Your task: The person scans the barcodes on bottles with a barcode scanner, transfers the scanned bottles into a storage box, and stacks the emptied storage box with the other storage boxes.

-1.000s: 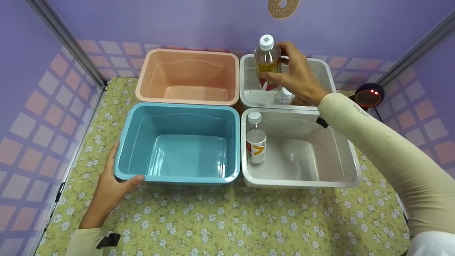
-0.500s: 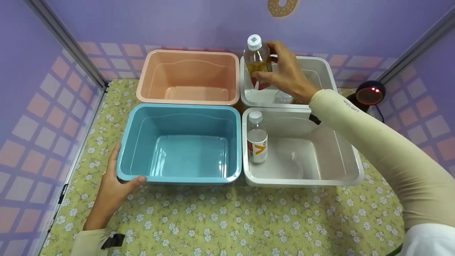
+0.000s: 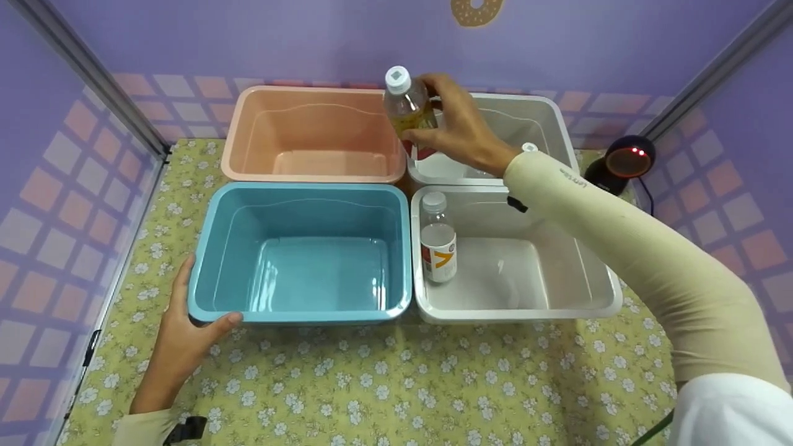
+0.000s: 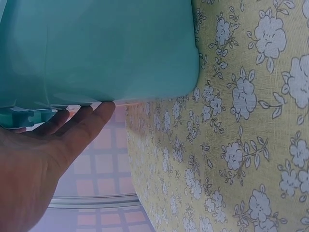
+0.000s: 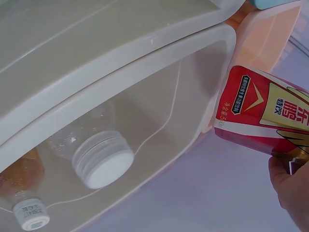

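In the head view my right hand [image 3: 461, 127] grips a clear plastic drink bottle [image 3: 403, 105] with a white cap and a red and yellow label. It holds the bottle up over the meeting rims of the peach tub [image 3: 322, 179] and the back white tub [image 3: 554, 124]. The right wrist view shows the red bottom of its label. At the near left corner of the blue tub [image 3: 310, 314], my left hand [image 3: 183, 334] rests with its thumb by the front rim. Its extended fingers [image 4: 84, 125] touch the tub's side wall in the left wrist view.
A labelled bottle [image 3: 438, 241] stands in the front white tub [image 3: 520, 314], against its left wall. Inside the back tub are a white-capped clear bottle [image 5: 104, 159] and a bottle of amber liquid [image 5: 24, 179]. A black round device [image 3: 629, 158] with red lights stands at right.
My right hand has carried the bottle leftward from above the back white tub toward the peach tub. My left hand stays at the blue tub's corner, and the head view has shifted slightly.
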{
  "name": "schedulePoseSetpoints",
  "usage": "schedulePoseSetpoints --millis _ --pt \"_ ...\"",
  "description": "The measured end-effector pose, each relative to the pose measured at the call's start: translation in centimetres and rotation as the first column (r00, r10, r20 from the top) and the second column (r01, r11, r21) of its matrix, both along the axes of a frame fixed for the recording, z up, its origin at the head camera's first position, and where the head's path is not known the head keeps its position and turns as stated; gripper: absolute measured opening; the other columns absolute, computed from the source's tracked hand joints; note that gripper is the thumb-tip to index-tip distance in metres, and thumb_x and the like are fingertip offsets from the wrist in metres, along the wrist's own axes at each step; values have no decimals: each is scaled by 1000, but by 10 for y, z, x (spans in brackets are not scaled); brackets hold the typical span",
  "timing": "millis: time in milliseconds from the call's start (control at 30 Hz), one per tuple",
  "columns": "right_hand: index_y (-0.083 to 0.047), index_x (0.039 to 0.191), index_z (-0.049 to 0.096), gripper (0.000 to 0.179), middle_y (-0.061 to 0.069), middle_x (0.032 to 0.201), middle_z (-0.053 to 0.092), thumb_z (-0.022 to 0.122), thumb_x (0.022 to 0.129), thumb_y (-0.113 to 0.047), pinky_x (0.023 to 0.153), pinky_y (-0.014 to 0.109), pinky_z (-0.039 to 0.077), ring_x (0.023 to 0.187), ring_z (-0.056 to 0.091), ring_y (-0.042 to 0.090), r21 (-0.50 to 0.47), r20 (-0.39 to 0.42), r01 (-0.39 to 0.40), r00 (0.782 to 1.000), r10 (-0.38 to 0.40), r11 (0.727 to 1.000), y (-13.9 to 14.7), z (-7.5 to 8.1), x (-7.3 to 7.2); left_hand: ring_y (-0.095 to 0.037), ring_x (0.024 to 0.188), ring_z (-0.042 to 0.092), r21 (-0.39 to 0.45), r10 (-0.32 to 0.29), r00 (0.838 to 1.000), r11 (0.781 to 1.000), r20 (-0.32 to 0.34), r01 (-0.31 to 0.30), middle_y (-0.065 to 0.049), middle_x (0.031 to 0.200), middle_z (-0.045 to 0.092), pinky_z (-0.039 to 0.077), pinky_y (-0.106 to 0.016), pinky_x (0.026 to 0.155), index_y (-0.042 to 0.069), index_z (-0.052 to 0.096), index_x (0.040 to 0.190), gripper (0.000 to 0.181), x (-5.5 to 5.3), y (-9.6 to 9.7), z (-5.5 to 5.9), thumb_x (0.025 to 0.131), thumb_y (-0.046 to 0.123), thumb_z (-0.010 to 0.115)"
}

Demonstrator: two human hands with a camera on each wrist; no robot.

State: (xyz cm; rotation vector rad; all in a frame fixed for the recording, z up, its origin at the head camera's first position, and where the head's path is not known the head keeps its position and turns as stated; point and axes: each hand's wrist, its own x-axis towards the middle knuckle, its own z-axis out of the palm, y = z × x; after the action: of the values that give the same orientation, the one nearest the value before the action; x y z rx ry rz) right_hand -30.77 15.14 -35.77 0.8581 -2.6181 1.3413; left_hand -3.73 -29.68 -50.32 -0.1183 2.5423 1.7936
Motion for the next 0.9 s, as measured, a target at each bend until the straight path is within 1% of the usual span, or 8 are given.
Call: schedulePoseSetpoints --millis 67,233,300,367,500,600,733,900 --pt "-1 156 48 78 11 150 57 92 92 -14 120 29 46 140 55 17 9 -1 -12 1000 12 1000 -6 0 0 -36 134 57 15 10 1000 1000 -4 -10 -30 170 33 60 -20 92 44 2 177 120 2 -1 1 97 9 84" --pt "-2 156 48 77 12 150 57 90 94 -16 119 25 45 140 56 16 16 4 -55 998 55 998 -25 -2 -2 -15 124 62 39 44 999 998 -9 -44 -33 169 32 61 -22 91 43 6 177 120 9 -2 2 95 5 85" --pt "-1 156 48 77 12 149 58 91 93 -15 119 25 46 139 56 17 7 7 -77 997 77 997 -32 -3 -3 -10 122 62 37 52 999 998 -8 -52 -33 170 32 61 -22 91 43 6 177 121 12 -3 2 95 4 85" --pt "-1 155 48 77 13 148 58 91 93 -14 119 26 46 139 57 17 -1 9 -100 995 100 995 -38 -5 -3 -9 121 63 29 58 998 998 -9 -57 -33 169 33 62 -22 90 43 6 177 121 15 -2 2 95 4 85" --pt "0 154 48 77 13 148 58 92 92 -14 119 26 45 138 57 18 -7 4 -127 992 127 992 -45 -9 -3 -10 121 64 21 63 998 998 -11 -62 -32 170 33 62 -23 91 44 7 177 120 16 -1 1 95 5 85" --pt "0 154 48 77 14 147 58 91 92 -14 119 26 46 137 57 18 -10 -6 -140 990 140 990 -49 -11 -3 -26 130 63 6 53 999 999 -9 -53 -31 172 32 61 -20 90 44 4 177 120 15 0 -1 96 7 84" --pt "0 154 49 77 13 146 58 91 92 -14 118 26 46 135 57 17 -27 -16 -165 986 164 986 -55 -13 -5 -47 137 54 -17 44 999 999 -8 -44 -30 172 31 59 -16 90 44 1 177 121 15 1 -3 97 9 84" --pt "-5 158 47 80 9 150 56 92 93 -19 120 29 46 139 55 16 -25 6 -188 982 188 982 -63 -18 -4 -44 136 56 -17 60 998 998 -6 -60 -30 172 33 59 -17 91 44 2 177 121 18 2 -3 96 10 85"
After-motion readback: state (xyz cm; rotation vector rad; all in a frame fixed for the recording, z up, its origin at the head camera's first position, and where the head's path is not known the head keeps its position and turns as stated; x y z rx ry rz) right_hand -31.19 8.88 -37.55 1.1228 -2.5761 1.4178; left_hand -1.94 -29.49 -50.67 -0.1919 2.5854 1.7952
